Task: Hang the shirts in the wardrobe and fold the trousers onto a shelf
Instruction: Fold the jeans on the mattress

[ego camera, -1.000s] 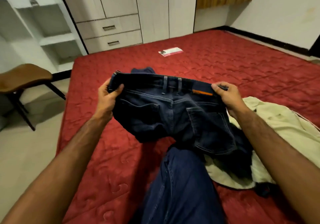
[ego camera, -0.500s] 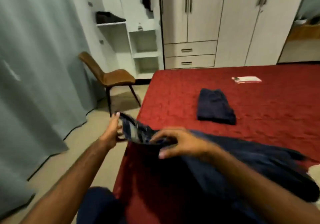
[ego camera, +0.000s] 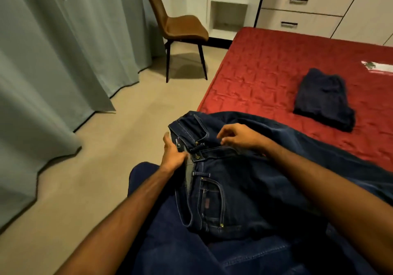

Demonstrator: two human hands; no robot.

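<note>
Left hand: the left hand [ego camera: 173,154] sits at the open fly of the dark jeans [ego camera: 231,189], thumb raised, fingers against the waistband edge — whether they curl round the cloth cannot be told from this angle.
Right hand: the right hand [ego camera: 238,136] hovers over the waistband on its far side, fingers loosely bent with the tips down towards the denim; no grip shows.
Jeans: front side up, waistband towards the floor side, button and rivets showing, a front pocket nearest the camera. They lie across the person's lap and the near edge of the red mattress [ego camera: 265,77], the legs trailing off to the right.
Lap: the person's own blue trousers [ego camera: 170,243] lie under the jeans at the bottom of the view.
Folded trousers: a dark folded pair [ego camera: 323,99] rests flat on the mattress, well apart from the hands, to the right and further back.
Mattress extras: a small white item [ego camera: 378,66] lies near the right edge — too cut off to identify.
Room: a brown chair [ego camera: 180,26] stands on the beige floor [ego camera: 106,147], a grey-green curtain [ego camera: 53,51] hangs on the left, and open white shelves [ego camera: 229,5] stand beside a drawer unit [ego camera: 297,9] behind the mattress.
</note>
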